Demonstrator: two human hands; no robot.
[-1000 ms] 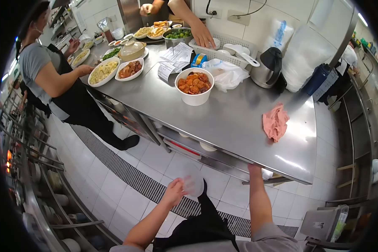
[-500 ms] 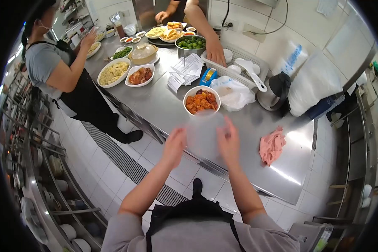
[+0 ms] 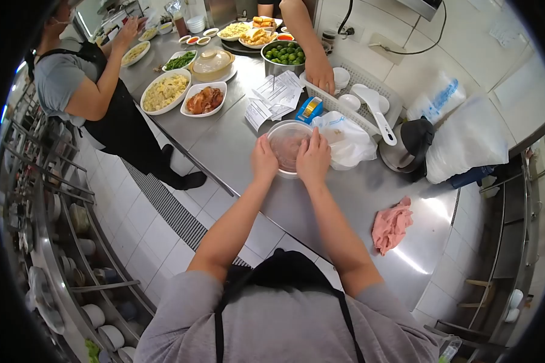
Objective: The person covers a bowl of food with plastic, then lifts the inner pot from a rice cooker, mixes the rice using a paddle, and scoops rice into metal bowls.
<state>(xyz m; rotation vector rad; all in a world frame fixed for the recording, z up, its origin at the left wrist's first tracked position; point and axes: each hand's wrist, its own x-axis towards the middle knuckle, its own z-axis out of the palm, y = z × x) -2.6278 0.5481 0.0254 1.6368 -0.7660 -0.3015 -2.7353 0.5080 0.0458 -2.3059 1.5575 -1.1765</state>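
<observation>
Clear lid [image 3: 289, 144] has shifted from short of the white bowl [image 3: 287, 175] to over its mouth on the steel counter [image 3: 345, 209], left hand [image 3: 264, 160] and right hand [image 3: 313, 159] part-curled, holding opposite edges, presumably to keep it centred; can't tell if seated.

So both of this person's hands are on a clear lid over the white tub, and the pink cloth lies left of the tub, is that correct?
Not quite: the pink cloth lies right of the white tub, as the head view shows. The left hand and right hand are indeed on the clear lid over the tub.
</observation>
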